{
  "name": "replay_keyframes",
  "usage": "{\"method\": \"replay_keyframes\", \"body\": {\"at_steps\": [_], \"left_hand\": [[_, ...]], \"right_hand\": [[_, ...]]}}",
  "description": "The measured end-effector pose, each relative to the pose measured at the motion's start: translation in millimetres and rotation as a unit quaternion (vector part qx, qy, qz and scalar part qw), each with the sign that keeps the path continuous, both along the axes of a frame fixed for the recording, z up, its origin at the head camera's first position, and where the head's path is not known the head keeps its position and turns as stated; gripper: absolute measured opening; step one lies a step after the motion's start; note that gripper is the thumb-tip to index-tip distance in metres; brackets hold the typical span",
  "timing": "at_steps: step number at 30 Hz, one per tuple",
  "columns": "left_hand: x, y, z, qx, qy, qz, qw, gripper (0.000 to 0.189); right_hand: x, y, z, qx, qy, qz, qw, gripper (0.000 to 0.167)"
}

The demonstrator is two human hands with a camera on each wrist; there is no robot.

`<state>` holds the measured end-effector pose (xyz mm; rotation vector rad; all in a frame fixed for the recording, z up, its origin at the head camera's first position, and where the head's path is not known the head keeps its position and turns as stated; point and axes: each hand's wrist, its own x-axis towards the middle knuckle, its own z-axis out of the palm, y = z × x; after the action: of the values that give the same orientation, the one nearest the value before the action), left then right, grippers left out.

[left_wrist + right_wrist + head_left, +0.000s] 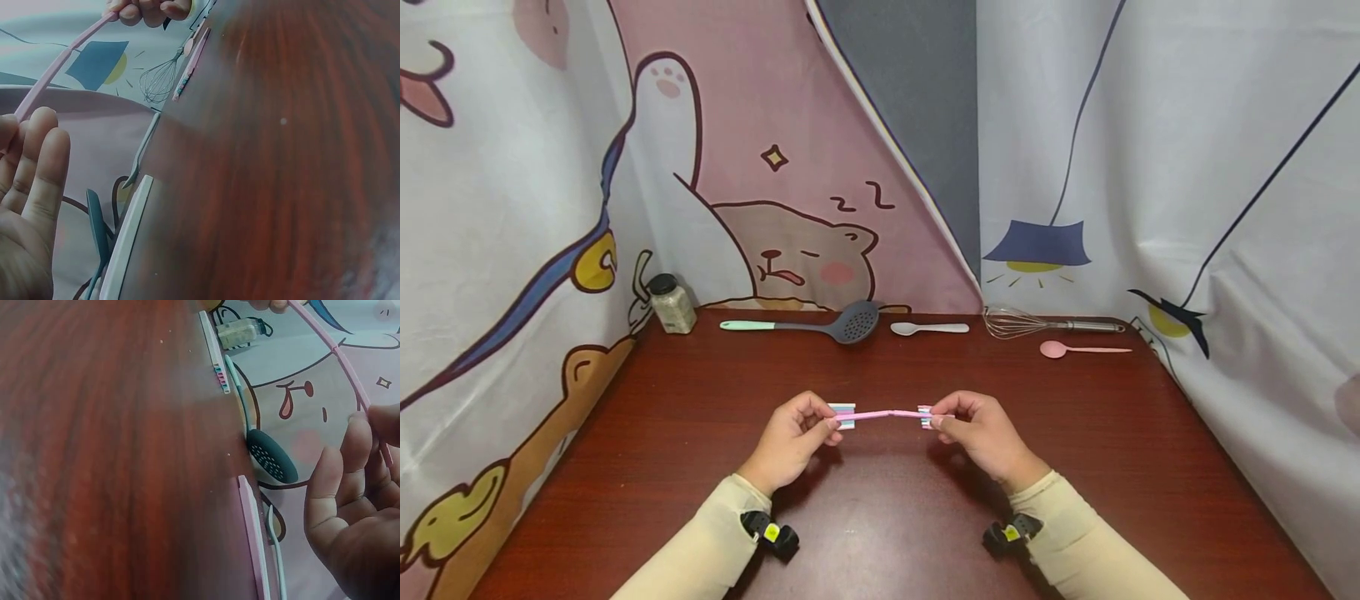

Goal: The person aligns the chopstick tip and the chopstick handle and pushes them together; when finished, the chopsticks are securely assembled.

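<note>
My left hand (792,440) and right hand (988,435) pinch the opposite ends of a thin pink stick (872,415) between thumb and fingers. A small joint with a slight bend shows near its middle. The stick is held up above the table in both wrist views. Beneath the left fingers lies a row of white, blue and pink sticks (847,407), partly hidden by that hand. Another row of striped sticks (926,426) lies under the right fingers, also mostly covered. In the right wrist view the right hand (356,512) has its outer fingers loosely extended.
Along the back of the wooden table (880,517) stand or lie a jar with a black lid (673,308), a slotted skimmer (856,323), a pale spoon (928,328), a whisk (1052,324) and a pink spoon (1055,350). Printed curtains (925,267) hang behind and at both sides.
</note>
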<state>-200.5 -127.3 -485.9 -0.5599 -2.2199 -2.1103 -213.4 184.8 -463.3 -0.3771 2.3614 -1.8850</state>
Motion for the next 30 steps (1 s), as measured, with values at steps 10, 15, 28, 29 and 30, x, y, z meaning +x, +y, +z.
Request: {"method": "replay_keyframes", "body": {"at_steps": [10,15,28,29,30], "left_hand": [[4.5,2.4,3.8,0.008,0.027,0.007,0.9996,0.006],[6.8,5.0,6.8,0.003,0.028,0.002,0.9996,0.008],[2.9,4.4,1.1,-0.004,0.019,0.022,0.9996,0.010],[2.2,4.1,0.2,-0.008,0.021,0.027,0.9994,0.011],[1.6,3.9,-0.7,-0.011,0.022,0.031,0.9992,0.011]], "right_hand": [[-1.1,2.5,1.9,0.032,0.016,0.012,0.9993,0.014],[0.2,2.5,2.0,0.035,0.029,0.009,0.9989,0.010],[-0.4,4.7,3.2,0.067,0.059,-0.014,0.9960,0.009],[-0.8,5.1,3.3,0.072,0.062,-0.016,0.9954,0.009],[-1.2,5.5,3.5,0.077,0.063,-0.018,0.9948,0.009]]}}
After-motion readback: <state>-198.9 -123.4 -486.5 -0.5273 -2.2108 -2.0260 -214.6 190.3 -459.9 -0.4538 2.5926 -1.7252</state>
